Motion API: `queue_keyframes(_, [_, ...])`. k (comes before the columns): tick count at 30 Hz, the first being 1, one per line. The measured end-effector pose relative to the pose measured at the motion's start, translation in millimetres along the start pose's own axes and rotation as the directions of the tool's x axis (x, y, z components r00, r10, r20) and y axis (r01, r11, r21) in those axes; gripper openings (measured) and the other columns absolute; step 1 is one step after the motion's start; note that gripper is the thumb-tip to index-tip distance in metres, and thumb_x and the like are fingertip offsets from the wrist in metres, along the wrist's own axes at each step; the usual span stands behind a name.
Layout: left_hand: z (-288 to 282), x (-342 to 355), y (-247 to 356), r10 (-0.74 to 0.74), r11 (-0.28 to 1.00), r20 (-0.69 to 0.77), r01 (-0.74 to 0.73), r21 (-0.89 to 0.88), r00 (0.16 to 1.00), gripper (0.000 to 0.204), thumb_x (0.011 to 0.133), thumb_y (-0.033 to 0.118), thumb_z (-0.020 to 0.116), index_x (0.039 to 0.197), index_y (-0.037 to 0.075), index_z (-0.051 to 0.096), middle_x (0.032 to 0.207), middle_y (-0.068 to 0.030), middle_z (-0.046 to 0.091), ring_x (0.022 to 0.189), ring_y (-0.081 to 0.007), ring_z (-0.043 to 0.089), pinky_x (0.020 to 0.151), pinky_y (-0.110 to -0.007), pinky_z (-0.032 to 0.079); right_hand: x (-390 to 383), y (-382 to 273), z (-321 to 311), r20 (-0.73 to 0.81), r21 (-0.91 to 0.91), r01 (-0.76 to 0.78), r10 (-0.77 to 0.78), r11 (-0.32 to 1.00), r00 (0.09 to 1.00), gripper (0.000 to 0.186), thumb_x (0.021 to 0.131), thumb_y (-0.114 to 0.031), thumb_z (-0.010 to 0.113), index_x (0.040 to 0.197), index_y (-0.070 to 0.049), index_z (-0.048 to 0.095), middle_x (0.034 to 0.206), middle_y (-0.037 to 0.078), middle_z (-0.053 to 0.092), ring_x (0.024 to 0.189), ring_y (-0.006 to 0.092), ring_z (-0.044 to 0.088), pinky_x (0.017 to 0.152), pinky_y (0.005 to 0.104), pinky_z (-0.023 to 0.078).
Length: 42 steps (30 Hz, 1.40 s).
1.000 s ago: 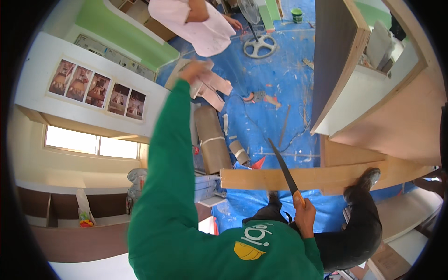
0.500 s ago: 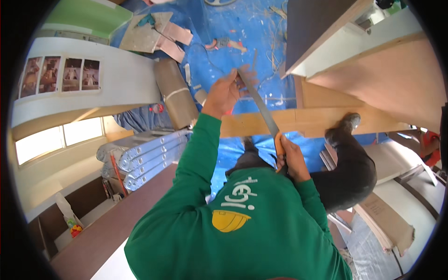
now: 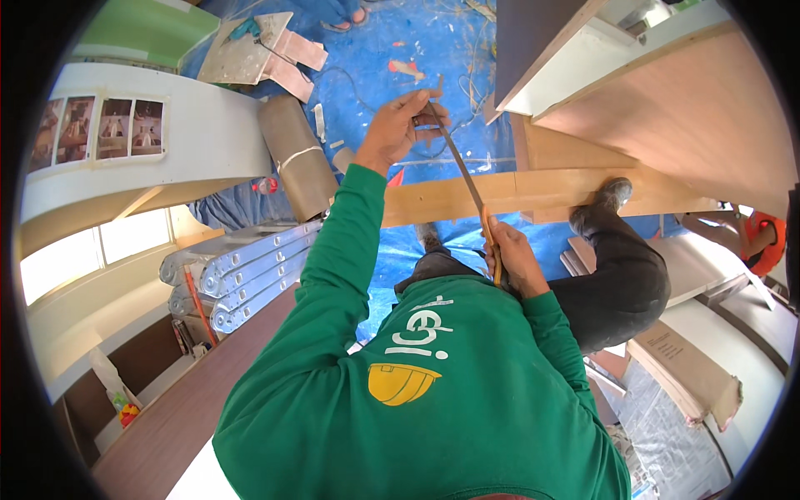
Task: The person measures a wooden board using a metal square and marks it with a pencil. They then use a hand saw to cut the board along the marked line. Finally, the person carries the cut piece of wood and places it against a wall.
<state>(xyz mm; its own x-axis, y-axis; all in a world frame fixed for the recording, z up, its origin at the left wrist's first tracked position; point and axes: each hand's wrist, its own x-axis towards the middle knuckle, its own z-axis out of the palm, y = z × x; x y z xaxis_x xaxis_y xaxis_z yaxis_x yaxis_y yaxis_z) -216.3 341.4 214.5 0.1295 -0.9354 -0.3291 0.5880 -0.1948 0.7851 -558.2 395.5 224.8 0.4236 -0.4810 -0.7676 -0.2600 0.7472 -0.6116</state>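
Right grip [image 3: 518, 260]: clenched around the orange handle of a hand saw [image 3: 461, 162]. Left grip [image 3: 398, 129]: placed at the far end of the blade, with the thumb and fingers bent about the tip; whether the tip is pinched or merely touched cannot be told.

Position: the saw is held between both grips, slanting away from the body, and is seen nearly edge-on. In this view the blade is crossed over a long wooden plank [image 3: 558, 187], yet it appears to be held above it, apart from the wood. The plank is pressed by the right shoe [image 3: 615, 194] near its right-hand stretch. A blue floor sheet [image 3: 375, 62] is spread around it.

Progress: no sawing is under way at this instant. A thin line is noted across the plank, to the right of the blade; whether it is a seam, a mark or a cut cannot be resolved. No severed piece and no sawdust can be made out along the plank. Judged from this, the saw is being checked or handled only, and any work on the plank is left undone.
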Motion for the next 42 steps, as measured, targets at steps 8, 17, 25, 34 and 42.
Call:
queue_keyframes(8, [-6.1, -11.3, 1.6, -0.090, 0.993, -0.117, 0.080, -0.085, 0.989, 0.043, 0.111, 0.036, 0.061, 0.123, -0.004, 0.070, 0.111, -0.0191, 0.074, 0.107, -0.0333, 0.074, 0.098, -0.053, 0.062, 7.7, -0.3, -14.4, -0.251, -0.281, 0.261, -0.333, 0.924, 0.909, 0.046, 0.101, -0.047, 0.076, 0.085, -0.005, 0.062, 0.063, 0.000, 0.055, 0.053, 0.0069, 0.052, 0.049, 0.0268, 0.041])
queue_keyframes(17, [10.5, -19.5, -45.7, -0.106, 0.970, -0.268, 0.041, -0.238, 0.958, 0.040, 0.112, 0.038, 0.058, 0.104, 0.000, 0.068, 0.098, -0.0178, 0.075, 0.089, -0.0344, 0.077, 0.085, -0.050, 0.065, 16.4, 5.2, -18.2, -0.357, -0.627, 0.176, -0.481, 0.759, 0.801, 0.048, 0.100, -0.043, 0.073, 0.084, 0.001, 0.065, 0.069, 0.011, 0.064, 0.063, 0.0168, 0.056, 0.059, 0.0396, 0.046])
queue_keyframes(25, [-25.3, 4.5, -84.0, -0.152, 0.965, -0.334, 0.067, -0.253, 0.930, 0.036, 0.111, 0.038, 0.060, 0.105, 0.003, 0.068, 0.100, -0.0168, 0.076, 0.096, -0.0311, 0.077, 0.090, -0.047, 0.064, -17.1, -18.9, -23.4, -0.140, -0.365, 0.165, -0.230, 0.916, 0.963, 0.040, 0.099, -0.039, 0.074, 0.085, -0.003, 0.061, 0.062, 0.003, 0.057, 0.051, 0.0117, 0.055, 0.048, 0.0299, 0.044])
queue_keyframes(34, [8.6, 0.5, -98.7, -0.254, 0.917, -0.088, 0.210, -0.339, 0.963, 0.016, 0.108, 0.019, 0.067, 0.117, 0.006, 0.067, 0.116, -0.0149, 0.075, 0.108, -0.0302, 0.076, 0.101, -0.046, 0.062, -53.4, -24.4, -38.7, 0.033, 0.189, 0.019, -0.026, 0.982, 0.999, 0.030, 0.102, -0.028, 0.071, 0.113, -0.003, 0.059, 0.074, 0.002, 0.049, 0.060, 0.0149, 0.055, 0.057, 0.0351, 0.052])
queue_keyframes(42, [-9.0, 27.9, -136.3, -0.245, 0.818, 0.053, 0.235, -0.525, 0.968, 0.028, 0.106, 0.012, 0.068, 0.130, 0.000, 0.062, 0.122, -0.0120, 0.069, 0.117, -0.0269, 0.069, 0.105, -0.045, 0.059, -73.8, -15.1, -28.3, -0.022, 0.383, 0.024, -0.017, 0.924, 1.000, 0.036, 0.115, -0.039, 0.053, 0.120, -0.004, 0.059, 0.069, -0.002, 0.043, 0.058, 0.0114, 0.045, 0.058, 0.0305, 0.047])
